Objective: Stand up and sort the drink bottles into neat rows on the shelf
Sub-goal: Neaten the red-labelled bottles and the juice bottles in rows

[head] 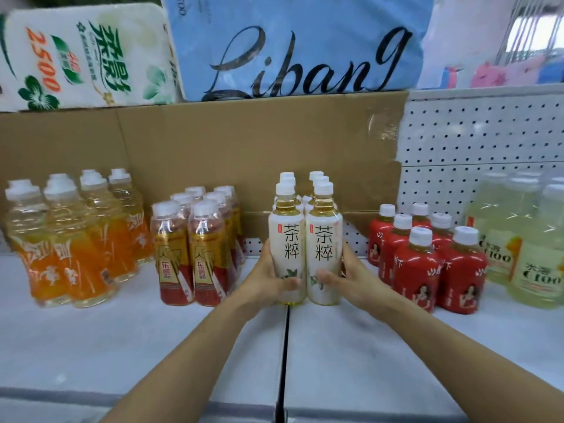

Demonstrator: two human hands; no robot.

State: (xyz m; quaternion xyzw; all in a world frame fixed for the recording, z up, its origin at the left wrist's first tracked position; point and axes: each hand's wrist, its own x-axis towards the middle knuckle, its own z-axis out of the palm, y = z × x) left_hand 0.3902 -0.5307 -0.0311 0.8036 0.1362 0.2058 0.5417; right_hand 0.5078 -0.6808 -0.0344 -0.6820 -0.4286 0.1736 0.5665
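Observation:
Two rows of white-labelled tea bottles (305, 239) stand upright in the middle of the white shelf (351, 346). My left hand (270, 277) grips the front left bottle from its left side, thumb across the front near the base. My right hand (346, 274) grips the front right bottle from its right side, thumb on the front too. The bottles behind the front pair are mostly hidden. Orange drink bottles (70, 239) stand in rows at the far left, and red-and-gold bottles (195, 248) stand beside them. Red bottles (427, 257) stand to the right.
Pale yellow C100 bottles (525, 248) stand at the far right. A cardboard sheet (213, 148) and a white pegboard (482, 132) back the shelf. Paper packs (290, 47) lie on the shelf above. A dark seam (285, 346) splits the shelf boards.

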